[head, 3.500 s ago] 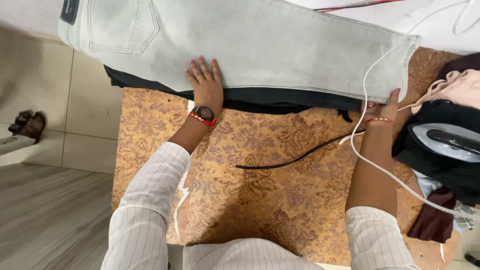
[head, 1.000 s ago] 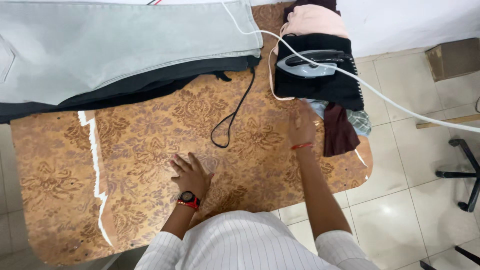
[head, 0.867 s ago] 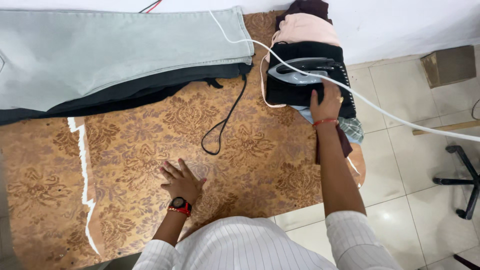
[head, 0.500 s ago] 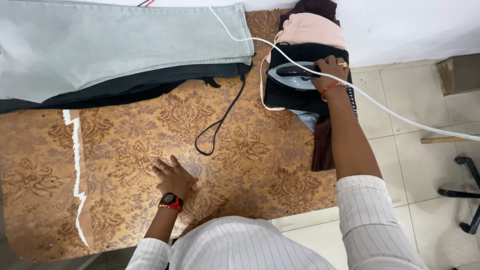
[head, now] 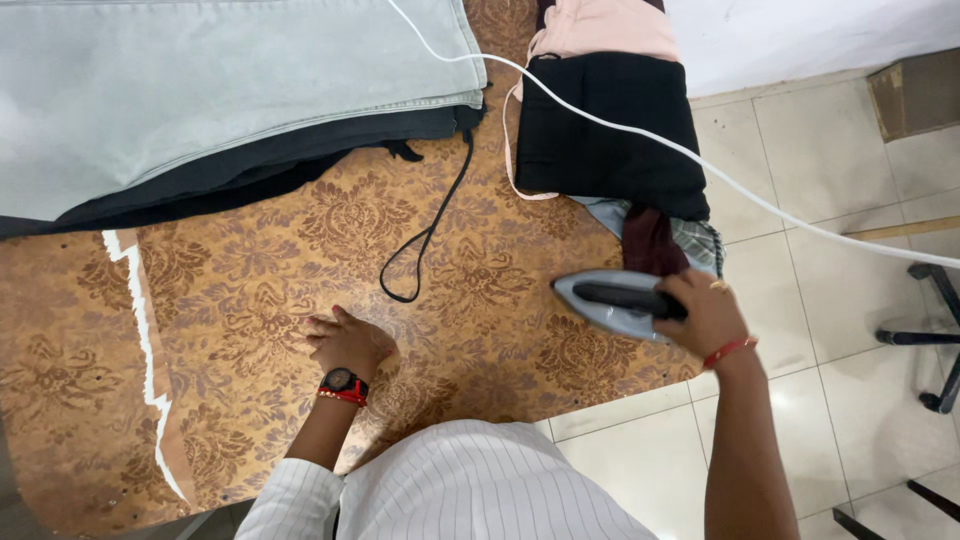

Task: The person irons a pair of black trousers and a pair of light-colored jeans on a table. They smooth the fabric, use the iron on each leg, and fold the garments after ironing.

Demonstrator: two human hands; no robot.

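The grey electric iron with a black handle (head: 618,301) sits at the table's right edge, just below a stack of folded clothes topped by a black garment (head: 608,130). The right hand (head: 708,316) covers the rear of the handle, fingers (head: 676,293) curled tight around it; whether the soleplate touches the surface cannot be told. A white cord (head: 640,135) crosses the stack and runs out of view on the right. The left hand (head: 347,343) rests on the brown floral-patterned table (head: 250,330), fingers loosely bent, holding nothing. Pale grey denim jeans (head: 220,90), cut off at the top and left, lie over a dark garment, with a thin black loop (head: 425,240) trailing from it.
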